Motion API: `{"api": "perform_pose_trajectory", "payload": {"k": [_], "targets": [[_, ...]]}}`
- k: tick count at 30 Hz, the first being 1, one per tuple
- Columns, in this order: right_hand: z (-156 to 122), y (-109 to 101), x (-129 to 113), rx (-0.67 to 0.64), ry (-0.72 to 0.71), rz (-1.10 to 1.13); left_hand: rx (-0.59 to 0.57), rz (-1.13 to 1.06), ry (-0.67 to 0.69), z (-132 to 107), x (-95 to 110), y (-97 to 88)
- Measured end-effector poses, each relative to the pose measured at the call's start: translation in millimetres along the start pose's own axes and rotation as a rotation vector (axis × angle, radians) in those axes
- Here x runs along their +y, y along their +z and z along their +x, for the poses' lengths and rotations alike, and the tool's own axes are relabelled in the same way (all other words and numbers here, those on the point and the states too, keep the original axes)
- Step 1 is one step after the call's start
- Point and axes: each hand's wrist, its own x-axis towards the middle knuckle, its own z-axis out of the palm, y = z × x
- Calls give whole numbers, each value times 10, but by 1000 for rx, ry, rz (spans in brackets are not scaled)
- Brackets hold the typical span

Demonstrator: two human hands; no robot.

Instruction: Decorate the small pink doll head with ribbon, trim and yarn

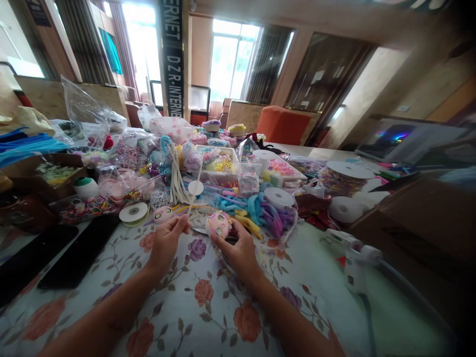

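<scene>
My right hand (240, 250) is closed around a small round pink decorated ball (217, 224), held just above the flowered tablecloth (208, 307). My left hand (167, 240) pinches a thin pale ribbon strand (196, 191) that runs up to a small white spool. Both hands are close together at the table's middle. A second small pink ball (162, 213) lies on the cloth just left of my left hand.
Behind the hands is a heap of craft supplies: bead boxes (223, 163), ribbon rolls (134, 212), blue and purple fuzzy yarn (266, 210), plastic bags. A white glue gun (353, 258) stands at the right. Dark flat objects (74, 253) lie at the left.
</scene>
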Motion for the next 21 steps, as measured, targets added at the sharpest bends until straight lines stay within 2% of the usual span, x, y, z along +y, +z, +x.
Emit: {"api": "perform_pose_trajectory", "payload": {"k": [2, 4, 7, 10, 15, 21], "targets": [[-7, -1, -8, -32, 16, 35, -10, 58, 41, 1, 10, -1], [-14, -2, -12, -59, 36, 76, -98, 20, 21, -16, 30, 14], [-24, 11, -17, -123, 99, 221, -245, -104, -82, -68, 74, 57], [-33, 38, -27, -186, 168, 371, -339, -168, -73, -123, 121, 93], [-46, 54, -52, -265, 230, 438, -353, -177, 24, -171, 162, 110], [-72, 25, -97, -278, 280, 540, -361, -159, 73, -180, 110, 110]]}}
